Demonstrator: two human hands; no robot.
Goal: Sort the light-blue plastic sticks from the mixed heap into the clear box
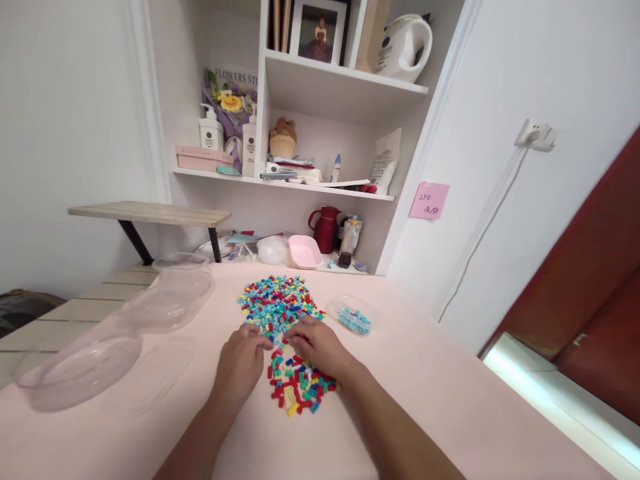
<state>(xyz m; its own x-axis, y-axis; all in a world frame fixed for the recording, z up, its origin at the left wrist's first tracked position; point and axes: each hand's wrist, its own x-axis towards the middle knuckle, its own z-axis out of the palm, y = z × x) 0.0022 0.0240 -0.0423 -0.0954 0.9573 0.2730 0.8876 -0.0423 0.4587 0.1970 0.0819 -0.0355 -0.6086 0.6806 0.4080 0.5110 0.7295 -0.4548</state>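
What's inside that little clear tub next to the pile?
The tub holds a few blue bricks. Whether other colours lie beneath them is too small to tell. The right hand rests beside it.

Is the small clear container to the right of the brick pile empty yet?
Not empty: the small clear container holds a few light-blue bricks, beside the pile on the table.

This is looking like a room in a home. White built-in shelves [320, 87] are filling the upper middle of the frame, carrying a framed photo [319, 30], lotion bottles [211, 130], a flower bouquet [231, 107] and a white kettle [403, 47]. A pink sticky note [429, 200] is hanging on the wall at right, beside a plugged-in wall socket [536, 135] and a dark red door [595, 280].
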